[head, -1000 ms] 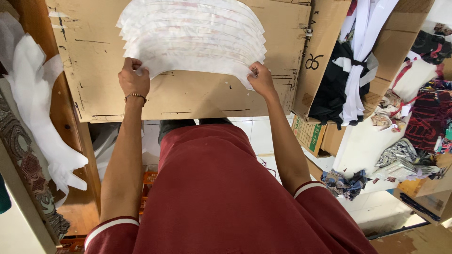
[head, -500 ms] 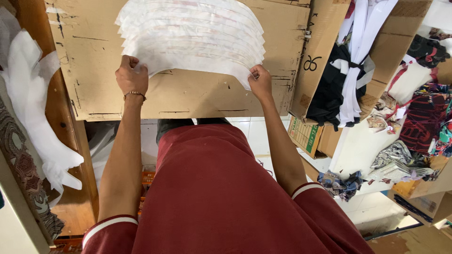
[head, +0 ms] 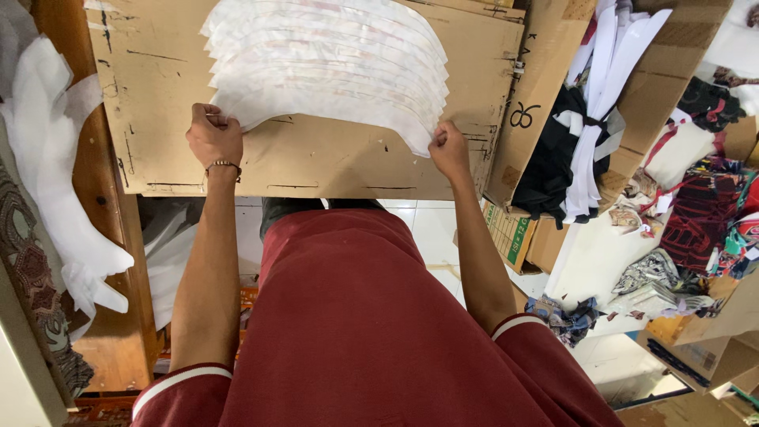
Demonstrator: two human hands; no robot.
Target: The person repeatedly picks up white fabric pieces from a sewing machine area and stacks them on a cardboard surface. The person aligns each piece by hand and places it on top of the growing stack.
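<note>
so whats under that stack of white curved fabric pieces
The stack of white fabric pieces lies on a sheet of brown cardboard, held at its ends by the left hand and right hand. The cardboard beneath the stack is covered.

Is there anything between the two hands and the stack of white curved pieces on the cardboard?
No. The left hand and the right hand both already pinch the lower corners of the white stack.

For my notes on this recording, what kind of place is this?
Probably a small garment or sewing workshop: both hands grip a stack of white cut fabric pieces on a cardboard-covered table, with fabric scraps on the floor.
</note>
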